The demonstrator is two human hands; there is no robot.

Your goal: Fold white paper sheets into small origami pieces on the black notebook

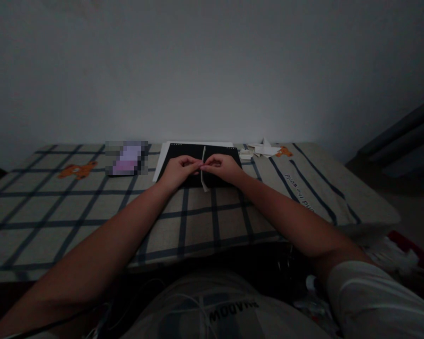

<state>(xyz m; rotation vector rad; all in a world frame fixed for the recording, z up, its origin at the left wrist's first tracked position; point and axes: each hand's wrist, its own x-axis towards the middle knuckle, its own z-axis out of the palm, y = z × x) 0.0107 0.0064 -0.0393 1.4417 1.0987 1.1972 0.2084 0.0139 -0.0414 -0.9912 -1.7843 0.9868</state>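
Observation:
Between my two hands stands a narrow folded strip of white paper [204, 182], its long side running away from me. My left hand [182, 170] pinches it from the left with thumb and fingers. From the other side my right hand [222, 167] pinches the same paper, and the fingertips of both hands meet near its middle. Beneath them lies a black spiral-holed pad or board [187, 149], partly covered by my hands. White sheets [161, 162] stick out from under its left and far edges.
A phone [129, 157], blurred, lies at the left on the checked tablecloth [162, 226]. Folded white paper pieces [265, 148] sit at the back right, close to the wall [212, 70]. The table's near edge is just in front of my body.

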